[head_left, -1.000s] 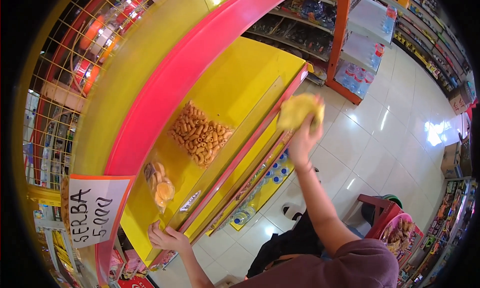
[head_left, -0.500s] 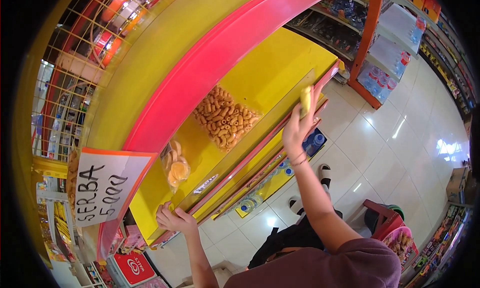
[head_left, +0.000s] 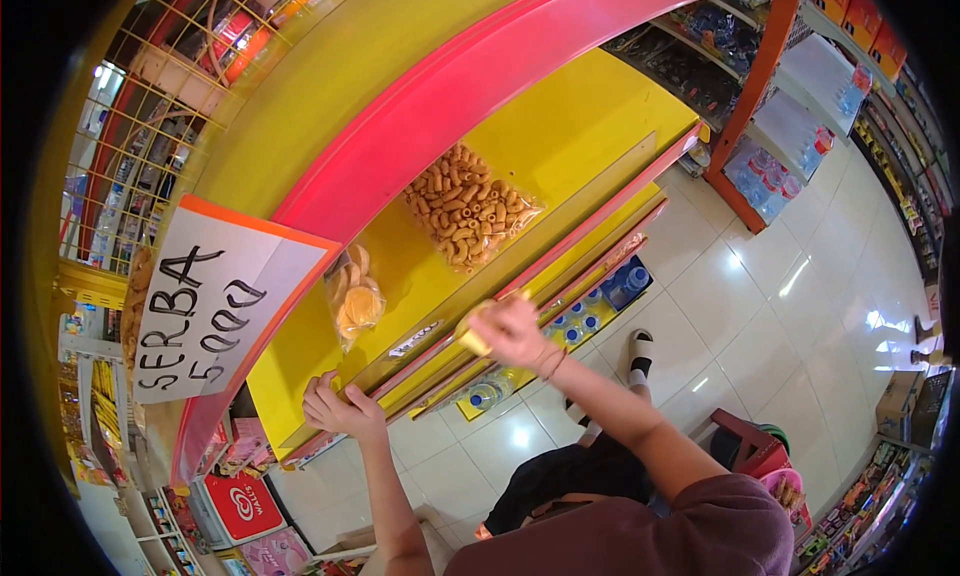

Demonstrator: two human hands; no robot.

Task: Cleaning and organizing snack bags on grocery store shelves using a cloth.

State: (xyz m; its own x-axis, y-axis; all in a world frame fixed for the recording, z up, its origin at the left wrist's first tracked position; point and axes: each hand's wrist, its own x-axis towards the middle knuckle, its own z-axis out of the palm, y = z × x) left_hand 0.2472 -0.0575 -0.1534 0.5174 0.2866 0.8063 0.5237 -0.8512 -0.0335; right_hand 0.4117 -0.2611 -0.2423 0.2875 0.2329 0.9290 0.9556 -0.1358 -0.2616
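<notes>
The person's two arms, viewed from above. The left forearm [head_left: 390,491] rises steeply from the lower edge, leaning slightly leftward; the left hand [head_left: 343,406] is turned back upward, its fingers gently bent and its thumb standing apart from the index finger. The right forearm [head_left: 615,406] slants from lower right toward upper left, continuing to the wrist [head_left: 548,360]. The right hand [head_left: 508,331], slightly blurred, lies farther forward than the left, its fingers curled inward in a grasp. The hands are apart.
</notes>
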